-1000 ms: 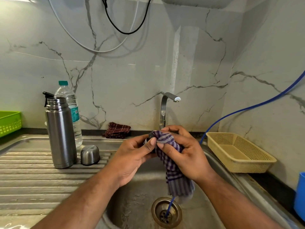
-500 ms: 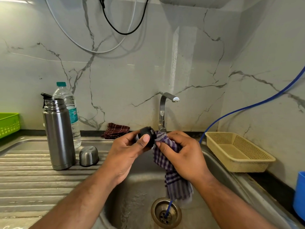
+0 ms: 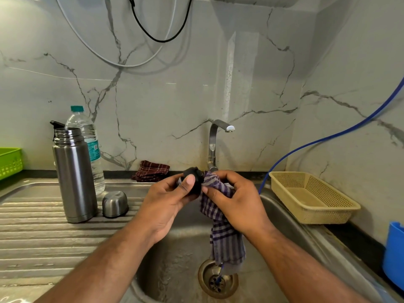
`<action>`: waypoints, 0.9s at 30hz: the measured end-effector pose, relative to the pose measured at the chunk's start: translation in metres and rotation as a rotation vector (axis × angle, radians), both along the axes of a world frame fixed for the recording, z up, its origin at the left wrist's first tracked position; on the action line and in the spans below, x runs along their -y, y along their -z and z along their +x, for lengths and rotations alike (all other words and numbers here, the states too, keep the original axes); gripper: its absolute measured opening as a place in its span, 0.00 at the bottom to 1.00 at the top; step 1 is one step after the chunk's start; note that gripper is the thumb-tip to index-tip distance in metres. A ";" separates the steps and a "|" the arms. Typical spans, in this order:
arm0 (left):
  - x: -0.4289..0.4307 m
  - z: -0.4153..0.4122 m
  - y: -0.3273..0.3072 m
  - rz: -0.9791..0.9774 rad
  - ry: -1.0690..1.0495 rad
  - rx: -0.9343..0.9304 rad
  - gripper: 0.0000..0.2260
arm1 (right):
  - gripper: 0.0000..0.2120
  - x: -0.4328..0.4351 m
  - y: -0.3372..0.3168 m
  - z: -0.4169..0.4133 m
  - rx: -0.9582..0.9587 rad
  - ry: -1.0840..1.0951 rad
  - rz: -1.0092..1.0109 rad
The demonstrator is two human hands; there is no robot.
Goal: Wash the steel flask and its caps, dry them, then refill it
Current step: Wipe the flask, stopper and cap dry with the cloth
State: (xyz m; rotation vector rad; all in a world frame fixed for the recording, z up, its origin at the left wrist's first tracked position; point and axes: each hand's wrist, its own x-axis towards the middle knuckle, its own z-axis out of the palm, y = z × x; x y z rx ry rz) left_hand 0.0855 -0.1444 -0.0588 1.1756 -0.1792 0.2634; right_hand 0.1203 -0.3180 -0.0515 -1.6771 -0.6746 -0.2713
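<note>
Over the sink basin (image 3: 179, 254), my left hand (image 3: 170, 200) grips a small black inner cap (image 3: 193, 176), thumb across its front. My right hand (image 3: 234, 200) pinches a purple checked cloth (image 3: 220, 228) against the cap's right side; the cloth hangs down toward the drain (image 3: 217, 281). The open steel flask (image 3: 73, 176) stands upright on the ribbed drainboard (image 3: 43, 237) at left. Its steel cup cap (image 3: 114, 203) sits mouth down just right of the flask.
A clear water bottle (image 3: 90, 147) stands behind the flask. The tap (image 3: 215, 141) rises behind my hands, a dark red cloth (image 3: 152, 170) left of it. A beige basket (image 3: 310, 196) sits right, a green basket (image 3: 9, 161) far left, a blue container (image 3: 393, 254) at the right edge.
The black cap, wrapped inside the cloth a second ago, is now uncovered in my left hand. The cloth has shifted to the cap's right side under my right fingers.
</note>
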 end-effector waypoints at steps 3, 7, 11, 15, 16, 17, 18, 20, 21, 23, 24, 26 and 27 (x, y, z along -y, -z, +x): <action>-0.001 0.000 0.001 0.043 0.018 0.006 0.19 | 0.08 0.001 0.002 0.004 -0.120 0.010 0.064; 0.005 -0.004 0.009 0.294 0.062 -0.011 0.22 | 0.08 0.005 0.000 0.010 -0.133 0.050 0.099; 0.001 -0.002 0.007 0.304 0.010 0.005 0.23 | 0.10 0.006 0.000 0.011 0.003 0.022 0.033; -0.007 0.001 0.004 0.151 0.003 0.013 0.20 | 0.10 0.005 0.003 0.012 0.040 -0.034 -0.058; -0.009 0.002 0.005 0.147 0.012 0.002 0.20 | 0.10 0.005 0.004 0.014 0.027 -0.012 -0.089; -0.008 0.001 0.006 0.162 0.024 -0.008 0.20 | 0.10 0.006 0.005 0.015 0.007 0.019 -0.114; -0.007 0.000 0.007 0.198 0.034 -0.018 0.21 | 0.10 0.008 0.006 0.017 -0.011 0.050 -0.127; -0.002 -0.002 0.010 0.345 0.039 -0.035 0.23 | 0.10 0.010 0.006 0.020 -0.022 0.072 -0.098; 0.000 -0.003 0.011 0.425 0.049 -0.039 0.23 | 0.10 0.011 0.006 0.020 -0.009 0.055 -0.078; 0.004 -0.003 0.014 0.461 0.073 -0.044 0.23 | 0.10 0.010 0.004 0.019 0.075 0.014 -0.085; 0.003 -0.003 0.015 0.426 0.066 -0.055 0.23 | 0.11 0.009 0.004 0.019 0.113 0.001 -0.103; 0.001 -0.002 0.013 0.359 0.047 -0.074 0.23 | 0.11 0.008 0.004 0.019 0.117 -0.012 -0.100; 0.000 -0.002 0.012 0.336 0.048 -0.077 0.22 | 0.10 0.009 0.004 0.020 0.092 -0.012 -0.089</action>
